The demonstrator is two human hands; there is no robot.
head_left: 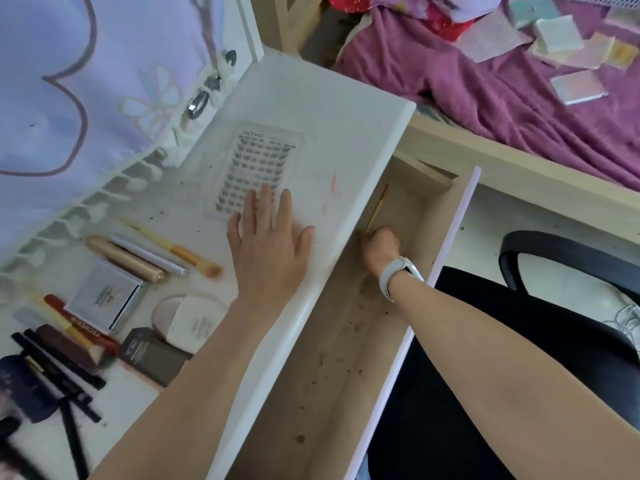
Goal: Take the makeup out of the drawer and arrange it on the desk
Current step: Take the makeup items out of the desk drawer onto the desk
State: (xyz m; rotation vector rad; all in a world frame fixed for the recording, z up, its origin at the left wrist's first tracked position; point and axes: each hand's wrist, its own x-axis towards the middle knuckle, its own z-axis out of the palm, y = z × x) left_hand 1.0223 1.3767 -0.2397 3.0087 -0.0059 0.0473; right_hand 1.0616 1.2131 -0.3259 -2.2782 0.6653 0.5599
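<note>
My left hand (268,244) lies flat on the white desk (346,133), fingers spread, its fingertips on the near end of a clear false-lash tray (258,171). My right hand (381,245), a white band at its wrist, reaches into the open wooden drawer (339,358) and is closed around the near end of a thin yellow stick (375,211) lying along the drawer's left wall. Makeup lies on the desk at the left: a yellow brush (173,249), a gold tube (124,259), a silver compact (104,296), a round puff case (190,320), a brown box (152,355), black pencils (59,368).
A lilac cloth (69,81) with fringe hangs at the desk's back. The drawer floor shows dark specks. A black chair (571,271) stands at the right. A bed with a purple blanket (519,98) and pastel boxes lies beyond the desk.
</note>
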